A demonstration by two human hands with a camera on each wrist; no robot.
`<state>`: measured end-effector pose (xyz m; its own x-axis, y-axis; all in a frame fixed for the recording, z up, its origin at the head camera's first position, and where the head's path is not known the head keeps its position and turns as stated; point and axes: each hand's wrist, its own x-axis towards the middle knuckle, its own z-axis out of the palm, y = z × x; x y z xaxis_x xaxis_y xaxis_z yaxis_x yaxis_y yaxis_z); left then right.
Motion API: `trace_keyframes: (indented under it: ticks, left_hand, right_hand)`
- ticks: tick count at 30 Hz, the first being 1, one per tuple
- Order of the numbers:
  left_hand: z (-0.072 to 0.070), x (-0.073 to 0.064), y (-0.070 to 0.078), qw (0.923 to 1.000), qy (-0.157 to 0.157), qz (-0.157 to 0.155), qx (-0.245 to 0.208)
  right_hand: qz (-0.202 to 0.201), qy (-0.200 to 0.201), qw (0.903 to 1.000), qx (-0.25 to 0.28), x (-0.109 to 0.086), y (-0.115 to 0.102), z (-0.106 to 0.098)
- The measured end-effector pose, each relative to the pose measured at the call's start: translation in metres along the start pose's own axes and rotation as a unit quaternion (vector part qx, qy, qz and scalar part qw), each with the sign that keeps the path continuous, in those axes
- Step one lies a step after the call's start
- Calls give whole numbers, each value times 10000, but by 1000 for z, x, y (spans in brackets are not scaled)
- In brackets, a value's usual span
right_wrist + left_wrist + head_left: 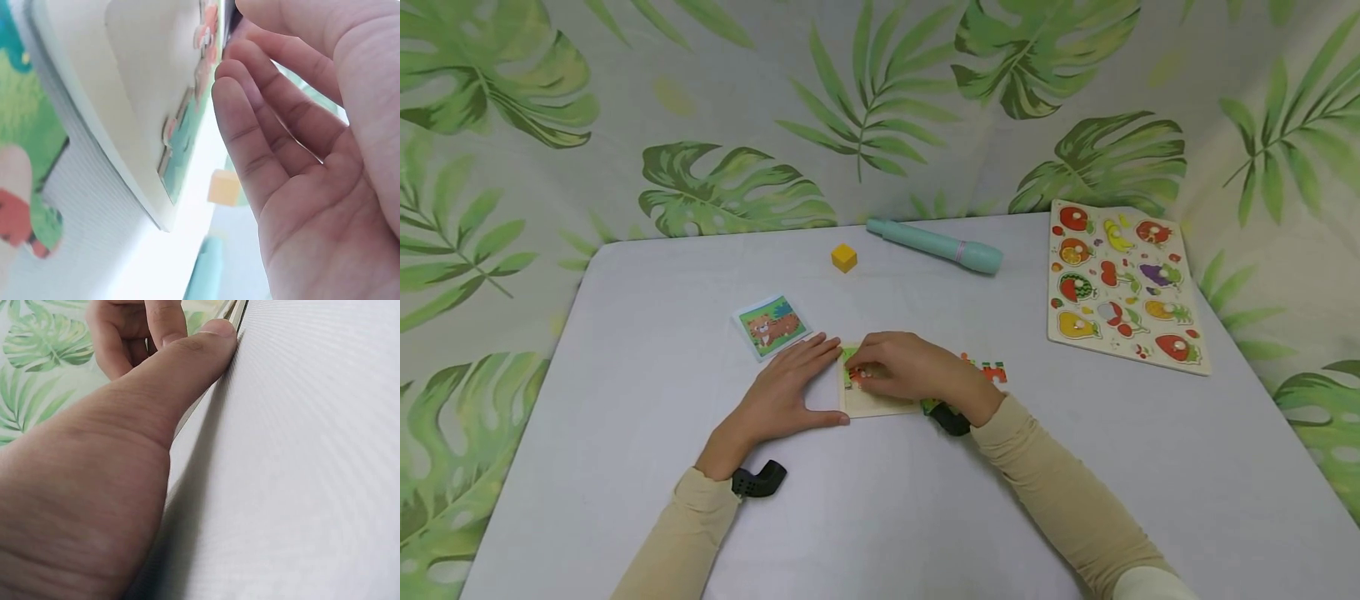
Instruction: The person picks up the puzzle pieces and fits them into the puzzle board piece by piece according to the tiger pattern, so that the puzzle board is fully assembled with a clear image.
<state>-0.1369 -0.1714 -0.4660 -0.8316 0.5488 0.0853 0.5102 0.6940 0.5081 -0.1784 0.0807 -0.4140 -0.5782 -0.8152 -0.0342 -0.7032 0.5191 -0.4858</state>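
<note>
My left hand [786, 392] lies along the left side of a small wooden puzzle tray [880, 406], fingers and thumb straight, their tips at its edge. In the left wrist view the thumb [181, 359] reaches along the tray's side. Over the tray bends my right hand [906, 367], thumb and forefinger pinching a red-and-green puzzle piece [855, 377] at the tray's left part. Green and blue pieces [182, 147] sit inside the tray's rim in the right wrist view. Loose jigsaw pieces [995, 372] lie right of the tray, partly hidden by the right hand and wrist.
Up and left of the tray lies a tiger picture card [771, 325]. Farther back are a yellow cube [844, 257] and a mint-green microphone-shaped toy [936, 245]. A fruit peg board [1126, 287] lies at right. Leaf-patterned cloth [865, 117] hangs behind the white table.
</note>
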Motion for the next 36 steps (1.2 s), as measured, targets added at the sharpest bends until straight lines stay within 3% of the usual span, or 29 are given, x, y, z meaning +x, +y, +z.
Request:
trace_keyframes:
  ticks: [36]
  left_hand:
    - [0, 0, 0, 10000, 15, -12, 20]
  right_hand:
    - [107, 396, 9988, 267, -44, 8, -27]
